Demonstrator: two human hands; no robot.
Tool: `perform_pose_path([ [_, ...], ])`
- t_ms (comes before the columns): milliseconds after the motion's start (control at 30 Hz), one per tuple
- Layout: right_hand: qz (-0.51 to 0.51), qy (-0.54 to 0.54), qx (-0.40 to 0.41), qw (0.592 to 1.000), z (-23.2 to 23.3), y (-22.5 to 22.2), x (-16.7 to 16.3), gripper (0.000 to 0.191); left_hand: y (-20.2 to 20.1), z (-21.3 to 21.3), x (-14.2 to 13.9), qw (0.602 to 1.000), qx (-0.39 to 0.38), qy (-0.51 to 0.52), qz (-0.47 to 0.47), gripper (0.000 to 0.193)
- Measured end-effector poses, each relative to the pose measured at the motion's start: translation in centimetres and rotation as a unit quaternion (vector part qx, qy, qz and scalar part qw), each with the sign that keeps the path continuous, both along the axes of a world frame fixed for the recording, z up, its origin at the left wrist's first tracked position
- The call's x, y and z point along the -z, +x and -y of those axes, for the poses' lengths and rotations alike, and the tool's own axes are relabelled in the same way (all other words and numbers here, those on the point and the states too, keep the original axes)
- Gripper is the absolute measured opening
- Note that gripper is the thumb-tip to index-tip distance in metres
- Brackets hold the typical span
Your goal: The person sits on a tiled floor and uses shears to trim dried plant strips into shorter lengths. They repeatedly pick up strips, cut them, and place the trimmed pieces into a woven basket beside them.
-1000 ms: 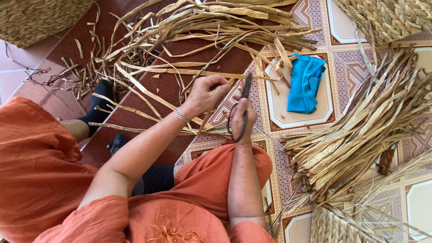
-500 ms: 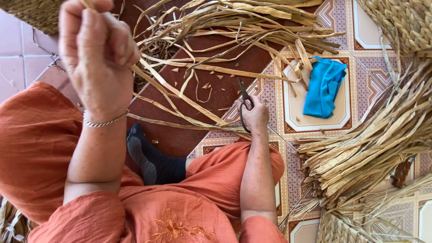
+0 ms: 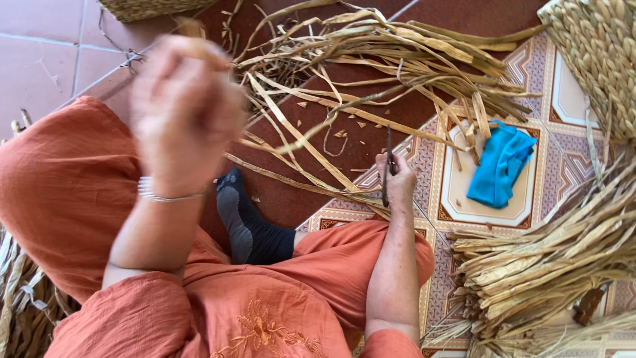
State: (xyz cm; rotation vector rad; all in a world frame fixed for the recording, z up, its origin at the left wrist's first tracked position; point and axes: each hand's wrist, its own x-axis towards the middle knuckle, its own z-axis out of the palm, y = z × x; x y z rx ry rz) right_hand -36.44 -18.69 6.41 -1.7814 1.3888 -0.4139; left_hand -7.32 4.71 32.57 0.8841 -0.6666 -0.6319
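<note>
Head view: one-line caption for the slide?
Seated person lifts blurred left hand with a dried leaf strip while right hand grips scissors.

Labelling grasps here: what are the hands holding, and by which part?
Right hand grips dark scissors at the handle end, blades pointing up. Left hand is raised and motion-blurred; seems to pinch a dried leaf strip, grip point unclear.

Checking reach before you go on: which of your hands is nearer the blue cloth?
Right. The right hand, gripping dark scissors, sits just left of the blue cloth; the left hand is raised far left.
</note>
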Motion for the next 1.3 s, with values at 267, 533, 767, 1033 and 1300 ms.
perform_pose_path([
  [267, 0.442, 0.142, -0.087, 0.882, -4.4, -0.1, -6.5, 0.056, -10.2, 8.9, 9.1, 0.997, 0.074, 0.031, -0.022, 0.013],
  [533, 0.461, 0.145, 0.047, 0.874, -6.5, -0.8, -6.6, 0.036, -15.8, 13.7, 13.8, 0.969, 0.028, 0.095, 0.225, 0.037],
  [767, 0.670, 0.212, -0.118, 0.702, -1.6, -8.6, -6.1, 0.034, -13.6, 13.5, 17.6, 0.825, 0.308, 0.228, 0.415, 0.055],
  [1033, 0.721, 0.193, 0.178, 0.641, 6.1, -19.0, 1.3, 0.012, -10.6, 8.2, 18.6, 0.726, 0.311, 0.330, 0.518, 0.038],
  [1300, 0.503, 0.048, 0.360, 0.784, 7.4, -18.6, 3.9, 0.015, -8.8, 7.0, 17.8, 0.674, 0.182, 0.356, 0.621, 0.013],
])
